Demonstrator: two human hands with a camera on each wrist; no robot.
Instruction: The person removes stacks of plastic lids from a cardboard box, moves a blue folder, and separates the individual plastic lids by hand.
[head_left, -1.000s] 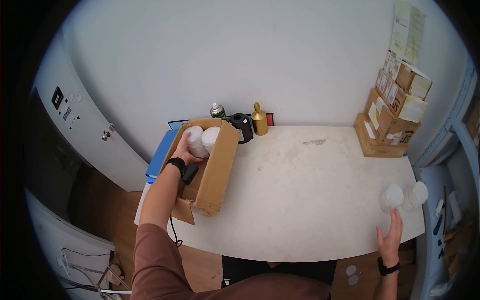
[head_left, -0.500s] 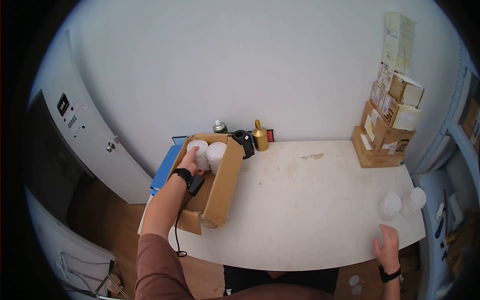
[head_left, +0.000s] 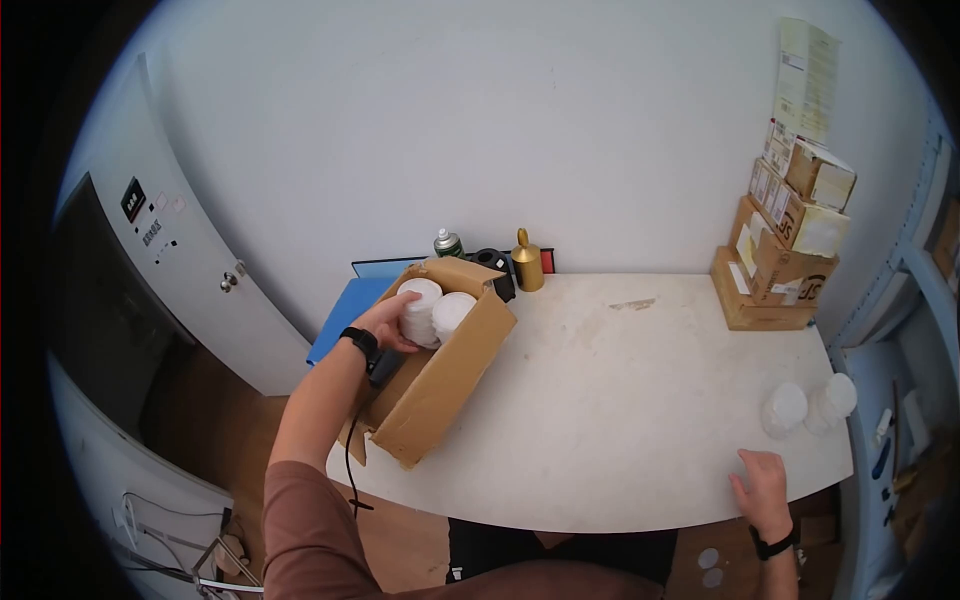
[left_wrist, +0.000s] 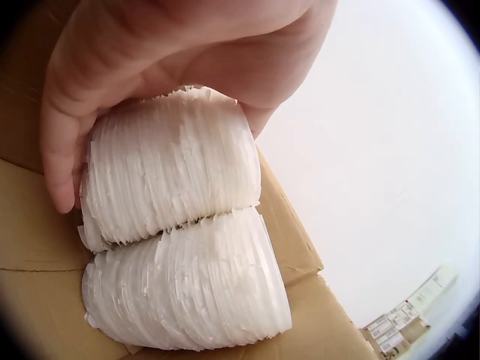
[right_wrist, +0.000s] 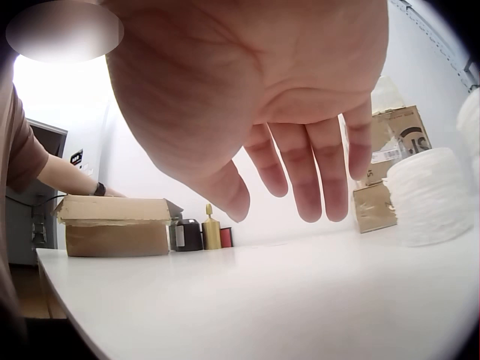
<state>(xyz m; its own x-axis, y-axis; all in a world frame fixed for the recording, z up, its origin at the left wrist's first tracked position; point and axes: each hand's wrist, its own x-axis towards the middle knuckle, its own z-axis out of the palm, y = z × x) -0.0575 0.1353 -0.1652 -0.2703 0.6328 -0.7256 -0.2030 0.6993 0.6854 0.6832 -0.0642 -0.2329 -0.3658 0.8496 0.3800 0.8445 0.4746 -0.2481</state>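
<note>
At the far end of the cardboard box [head_left: 455,395], over on the left side of the table [head_left: 620,430], the left hand [head_left: 386,322] has fingers and thumb wrapped round the gripped stack [left_wrist: 172,169], a column of thin white frilly-edged layers; the neighbour stack [left_wrist: 184,289] sits right up against it; can't tell if the held one touches the box floor. Right hand [head_left: 765,490] is just hanging out by the table's front right edge, fingers loose and a bit apart, holding nothing; a pair of white stacks [head_left: 785,410] stands near it.

What could go wrong, imo: those layers look loose, so a lopsided squeeze or a weak grip low down might let some slide out; the neighbour could get dragged or tipped too, being that close; and the black cable [head_left: 347,455] hanging below the left wrist might snag on the box's near flap.

As for which way it points, the round end faces up toward the head camera; long axis runs down into the box, so roughly on end, parallel-ish to its neighbour; exact lean, no idea.
</note>
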